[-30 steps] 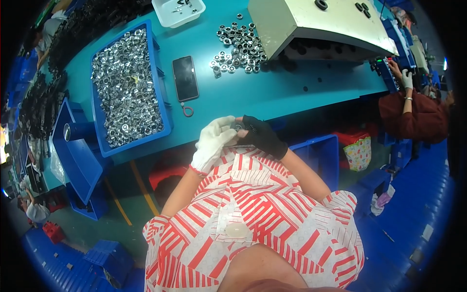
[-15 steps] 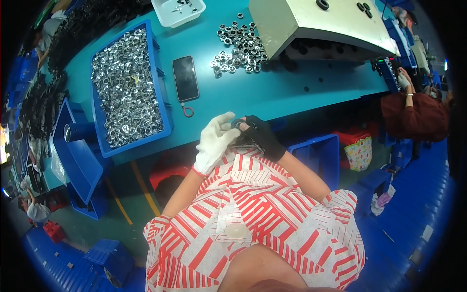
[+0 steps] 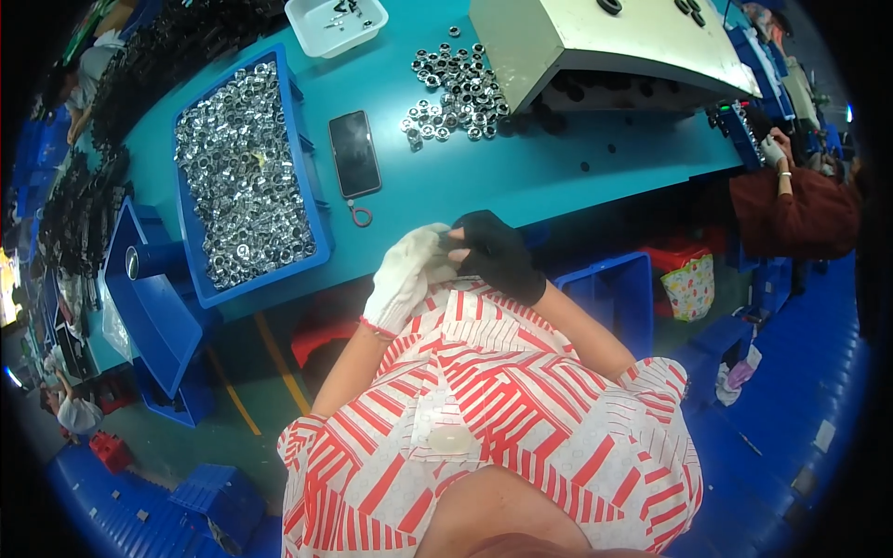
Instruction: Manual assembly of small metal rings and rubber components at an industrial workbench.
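Note:
My left hand (image 3: 407, 272), in a white knit glove, is closed with its fingertips bent inward at the table's near edge. Against it, my right hand (image 3: 499, 253), in a black glove with bare fingertips, is pinched. Between the fingertips is a small dark ring-shaped part (image 3: 449, 241), mostly covered by the fingers. Beyond my hands, a loose pile of shiny metal ring-shaped parts (image 3: 453, 93) lies on the teal table (image 3: 419, 186). More such parts fill a blue bin (image 3: 314, 177) at the left.
A phone (image 3: 355, 153) with a red ring strap lies beside the bin. At the back stand a white tray (image 3: 326, 39) with small parts and a cream metal housing (image 3: 595, 46). A blue crate (image 3: 609, 298) sits below the edge at right. A co-worker (image 3: 791, 209) works at far right.
My right hand has turned so that its back covers more, and the ring between the fingers is now mostly hidden. My left fingers have curled in closer.

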`<action>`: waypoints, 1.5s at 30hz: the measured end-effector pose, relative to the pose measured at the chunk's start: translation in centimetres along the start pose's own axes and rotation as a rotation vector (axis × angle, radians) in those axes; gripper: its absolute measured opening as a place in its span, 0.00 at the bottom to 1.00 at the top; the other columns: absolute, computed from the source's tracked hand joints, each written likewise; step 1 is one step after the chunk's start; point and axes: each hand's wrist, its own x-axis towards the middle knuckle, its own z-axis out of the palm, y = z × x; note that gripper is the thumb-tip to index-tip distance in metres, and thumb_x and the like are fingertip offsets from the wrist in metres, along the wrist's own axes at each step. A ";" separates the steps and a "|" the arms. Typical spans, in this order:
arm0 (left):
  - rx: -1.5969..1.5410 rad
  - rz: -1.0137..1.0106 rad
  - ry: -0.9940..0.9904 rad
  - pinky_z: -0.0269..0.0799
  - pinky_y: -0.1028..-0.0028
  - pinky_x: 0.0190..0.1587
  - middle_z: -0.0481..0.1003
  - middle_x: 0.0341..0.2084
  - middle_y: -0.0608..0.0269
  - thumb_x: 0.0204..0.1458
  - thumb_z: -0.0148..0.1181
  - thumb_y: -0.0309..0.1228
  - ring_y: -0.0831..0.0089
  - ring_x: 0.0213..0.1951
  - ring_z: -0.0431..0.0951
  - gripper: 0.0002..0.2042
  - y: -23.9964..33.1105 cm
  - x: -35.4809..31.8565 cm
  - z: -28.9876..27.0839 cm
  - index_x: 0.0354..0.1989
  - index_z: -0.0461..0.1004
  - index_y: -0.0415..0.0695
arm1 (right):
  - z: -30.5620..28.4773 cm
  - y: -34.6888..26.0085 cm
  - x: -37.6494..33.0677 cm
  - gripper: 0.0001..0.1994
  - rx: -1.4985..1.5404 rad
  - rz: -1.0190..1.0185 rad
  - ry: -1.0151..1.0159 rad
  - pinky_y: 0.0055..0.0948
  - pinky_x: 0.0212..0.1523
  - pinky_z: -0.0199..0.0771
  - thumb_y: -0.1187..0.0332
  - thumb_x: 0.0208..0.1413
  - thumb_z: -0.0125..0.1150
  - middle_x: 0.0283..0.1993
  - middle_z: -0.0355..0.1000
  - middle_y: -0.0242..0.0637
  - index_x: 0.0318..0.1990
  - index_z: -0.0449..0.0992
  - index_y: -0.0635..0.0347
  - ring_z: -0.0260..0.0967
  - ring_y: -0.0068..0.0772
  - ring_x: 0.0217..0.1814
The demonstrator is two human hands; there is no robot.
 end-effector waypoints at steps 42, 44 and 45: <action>0.810 0.210 0.069 0.74 0.75 0.47 0.70 0.50 0.51 0.46 0.56 0.14 0.70 0.47 0.75 0.25 -0.9 -0.6 2.3 0.56 0.60 0.31 | -0.2 0.6 -0.5 0.11 -0.191 0.196 -0.147 0.31 0.38 0.69 0.60 0.54 0.59 0.34 0.72 0.39 0.37 0.77 0.58 0.71 0.34 0.36; 0.657 0.216 0.075 0.73 0.77 0.45 0.72 0.47 0.53 0.48 0.55 0.14 0.71 0.44 0.76 0.24 -1.4 -0.3 2.3 0.55 0.61 0.31 | 0.1 0.9 -0.6 0.11 -0.093 0.299 -0.139 0.30 0.38 0.69 0.61 0.54 0.58 0.33 0.72 0.39 0.37 0.77 0.59 0.71 0.34 0.35; 0.504 0.222 0.081 0.73 0.78 0.42 0.74 0.44 0.54 0.49 0.53 0.15 0.72 0.41 0.76 0.22 -1.5 -0.3 2.3 0.54 0.61 0.30 | 0.3 0.9 -0.6 0.11 -0.042 0.319 -0.072 0.30 0.37 0.69 0.61 0.55 0.58 0.32 0.72 0.40 0.37 0.77 0.59 0.71 0.34 0.35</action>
